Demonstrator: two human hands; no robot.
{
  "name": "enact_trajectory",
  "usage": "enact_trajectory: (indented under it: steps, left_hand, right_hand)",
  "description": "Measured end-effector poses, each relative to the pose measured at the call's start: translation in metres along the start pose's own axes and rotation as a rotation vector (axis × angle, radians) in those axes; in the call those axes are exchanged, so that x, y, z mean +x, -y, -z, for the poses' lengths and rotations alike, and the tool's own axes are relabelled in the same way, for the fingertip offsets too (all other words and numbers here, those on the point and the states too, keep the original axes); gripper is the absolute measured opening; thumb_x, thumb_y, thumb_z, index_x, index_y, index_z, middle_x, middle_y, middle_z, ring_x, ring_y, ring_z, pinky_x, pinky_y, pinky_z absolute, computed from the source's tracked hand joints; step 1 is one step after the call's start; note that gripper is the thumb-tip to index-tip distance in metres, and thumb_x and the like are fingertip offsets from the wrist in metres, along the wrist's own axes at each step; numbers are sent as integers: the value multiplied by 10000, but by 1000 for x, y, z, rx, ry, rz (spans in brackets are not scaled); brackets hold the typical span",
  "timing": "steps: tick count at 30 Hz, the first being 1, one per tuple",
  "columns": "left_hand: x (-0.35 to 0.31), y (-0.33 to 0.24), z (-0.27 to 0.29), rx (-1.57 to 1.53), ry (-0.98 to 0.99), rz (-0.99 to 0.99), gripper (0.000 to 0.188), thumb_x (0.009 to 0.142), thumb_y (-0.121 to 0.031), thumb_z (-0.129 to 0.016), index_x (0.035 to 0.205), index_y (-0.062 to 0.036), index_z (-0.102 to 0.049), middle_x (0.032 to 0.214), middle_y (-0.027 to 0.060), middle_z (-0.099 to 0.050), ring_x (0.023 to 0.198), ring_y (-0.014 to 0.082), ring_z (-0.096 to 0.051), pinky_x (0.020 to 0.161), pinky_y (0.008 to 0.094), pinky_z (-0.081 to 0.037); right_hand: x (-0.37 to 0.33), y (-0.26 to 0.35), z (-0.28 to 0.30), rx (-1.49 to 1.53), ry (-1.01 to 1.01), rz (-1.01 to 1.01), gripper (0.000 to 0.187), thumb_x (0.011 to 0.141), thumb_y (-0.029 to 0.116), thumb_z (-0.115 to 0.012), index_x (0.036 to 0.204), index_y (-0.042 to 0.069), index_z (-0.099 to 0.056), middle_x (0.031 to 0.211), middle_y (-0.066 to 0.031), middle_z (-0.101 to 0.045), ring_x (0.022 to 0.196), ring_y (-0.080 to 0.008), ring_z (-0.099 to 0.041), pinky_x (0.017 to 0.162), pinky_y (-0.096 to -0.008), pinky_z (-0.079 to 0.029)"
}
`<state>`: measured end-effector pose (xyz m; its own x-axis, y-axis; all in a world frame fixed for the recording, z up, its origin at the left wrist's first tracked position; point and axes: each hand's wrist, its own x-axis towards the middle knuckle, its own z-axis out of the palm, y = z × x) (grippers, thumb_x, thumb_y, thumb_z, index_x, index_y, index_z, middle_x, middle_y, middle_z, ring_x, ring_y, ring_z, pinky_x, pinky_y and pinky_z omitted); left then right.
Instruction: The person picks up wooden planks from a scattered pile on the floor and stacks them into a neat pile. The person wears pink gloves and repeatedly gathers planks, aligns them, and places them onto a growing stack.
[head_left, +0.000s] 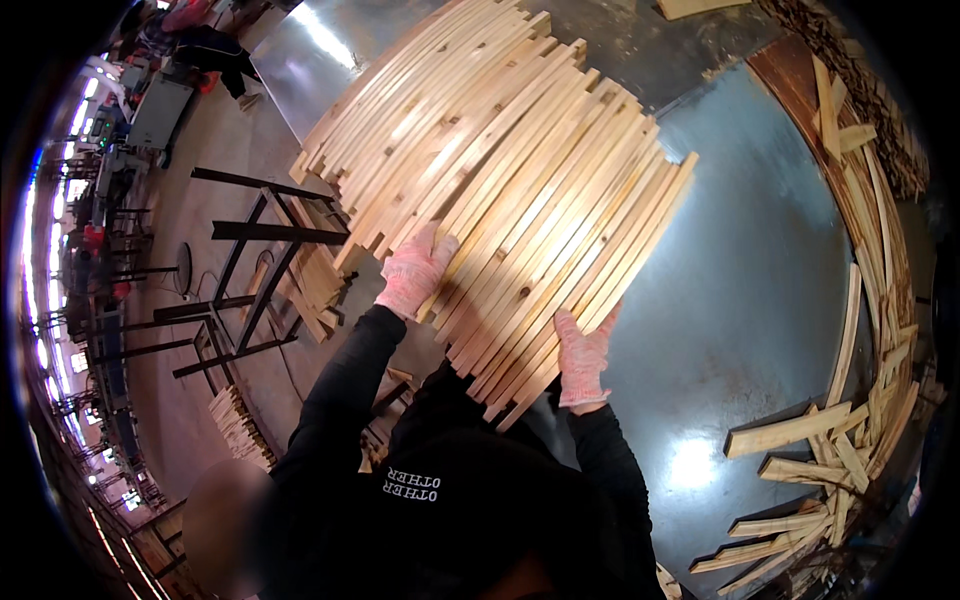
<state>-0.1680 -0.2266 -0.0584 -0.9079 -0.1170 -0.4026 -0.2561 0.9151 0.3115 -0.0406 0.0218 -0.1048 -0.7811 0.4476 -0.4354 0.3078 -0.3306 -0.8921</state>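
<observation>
Many long pale wooden strips point(540, 215) lie side by side in a broad layer, their ends uneven. My left hand point(415, 272), in a pink knit glove, grips strips near their close ends, its fingers at a narrow gap between two groups. My right hand point(585, 360), gloved alike, presses the outer right side of the strips, thumb on top. Its other fingers are partly hidden along the edge. The strips between my hands reach nearer to my body than those farther left. Some strips show dark knots.
A grey metal tabletop point(740, 260) extends under and right of the strips. Loose wood offcuts point(790, 435) lie along its right rim. Black metal frames point(255, 235) stand on the floor at left, with boards beside them. Another person point(215, 55) is at far left, near machines.
</observation>
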Motion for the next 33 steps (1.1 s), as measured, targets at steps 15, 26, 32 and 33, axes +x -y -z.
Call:
enact_trajectory:
  steps: [15, 26, 32, 33]
  left_hand:
    - [171, 124, 91, 84, -342, -300, 426, 947, -395, -669, 1289, -144, -628, 1026, 126, -738, 922, 346, -709, 795, 446, -551]
    - [95, 214, 89, -822, -645, 219, 713, 963, -467, -629, 1446, 21, -433, 1181, 117, -594, 1069, 216, -588, 919, 338, -493]
    - [108, 184, 48, -1487, -67, 669, 697, 1012, -540, -538, 1511, -67, -429, 1380, 75, -586, 1150, 167, -589, 917, 300, -492]
    - [110, 178, 45, -1465, -180, 675, 704, 987, -585, -555, 1468, -74, -498, 1404, 65, -584, 1130, 145, -597, 898, 288, -508]
  right_hand:
    - [18, -9, -215, -361, 35, -53, 1180, 896, 313, -780, 1590, 3, 122, 1404, -240, -546, 1219, -302, -583, 1025, -332, -463]
    - [188, 164, -235, -1197, 140, 598, 462, 997, 429, -574, 1294, 79, -621, 1088, -193, -715, 1018, -393, -678, 818, -466, -542]
    - [369, 149, -298, -1552, 10, 900, 615, 942, 563, -550, 1343, 96, -525, 1087, -173, -731, 1088, -426, -651, 977, -505, -473]
    - [382, 149, -306, -1572, 66, 768, 645, 937, 577, -546, 1368, 98, -509, 1086, -163, -735, 1103, -413, -650, 993, -501, -463]
